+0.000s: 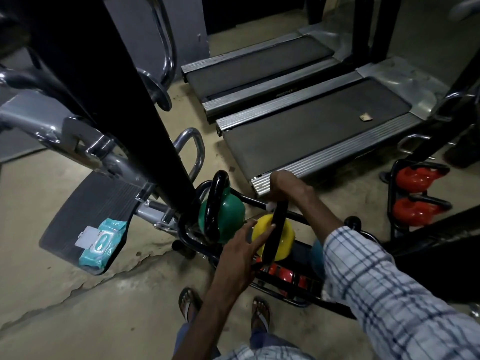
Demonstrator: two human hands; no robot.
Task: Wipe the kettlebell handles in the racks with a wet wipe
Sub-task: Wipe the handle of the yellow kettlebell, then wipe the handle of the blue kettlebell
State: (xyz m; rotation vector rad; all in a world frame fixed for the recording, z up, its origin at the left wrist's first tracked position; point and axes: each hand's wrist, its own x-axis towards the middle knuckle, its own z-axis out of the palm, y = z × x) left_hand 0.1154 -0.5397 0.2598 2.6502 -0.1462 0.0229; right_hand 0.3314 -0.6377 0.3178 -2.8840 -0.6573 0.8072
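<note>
Yellow kettlebell [281,239]: glossy yellow body with a thick black handle [275,229] that stands upright; it sits in the top tier of the rack [185,236], in the middle of the row.
Green kettlebell [228,213]: at the rack's left end, just beside the yellow one, with the same tall black loop handle, shiny along its top.
Blue kettlebell [317,254]: at the right of the yellow one, mostly hidden behind the checked sleeve [384,289].
Lower tier: red kettlebells [281,274] show under the yellow one.
Right hand [287,187]: fingers curled over the top of the yellow kettlebell's handle, gripping a white wipe [271,206] against it; only a small bunch of the wipe shows below the fist.
Left hand [240,253]: fingers fairly straight and spread, tips touching the side of the same handle and the yellow body; it holds nothing.
Wipes pack [101,242]: teal, lid flipped up, lying on a black footplate [78,216] left of the rack.
Second rack [392,193]: at the right, holding two red kettlebells [415,179], one above the other.
Behind: two treadmills [311,131] on the concrete floor.
</note>
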